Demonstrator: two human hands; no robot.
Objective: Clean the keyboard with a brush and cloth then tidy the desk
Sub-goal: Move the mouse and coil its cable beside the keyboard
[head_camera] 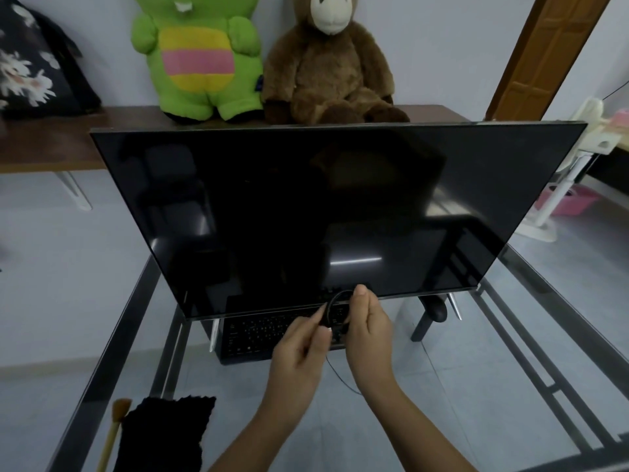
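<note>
A black keyboard point(258, 333) lies on the glass desk point(442, 386), tucked under the lower edge of a large dark monitor point(323, 206). Both my hands hover over its right end. My left hand point(299, 356) and my right hand point(369, 330) each pinch a thin black cable point(332, 306), which forms a small loop between them; one strand trails down toward me. At the desk's near left lie a black cloth point(166, 430) and a brush point(115, 427) with a pale wooden handle and tan bristles, side by side.
A black mouse point(435, 310) sits right of the keyboard, behind the monitor's right foot. Behind the monitor a brown shelf point(51, 148) carries a green plush toy point(200, 56), a brown plush toy point(330, 63) and a dark floral cushion point(34, 63). A white fan stand point(558, 199) is at right.
</note>
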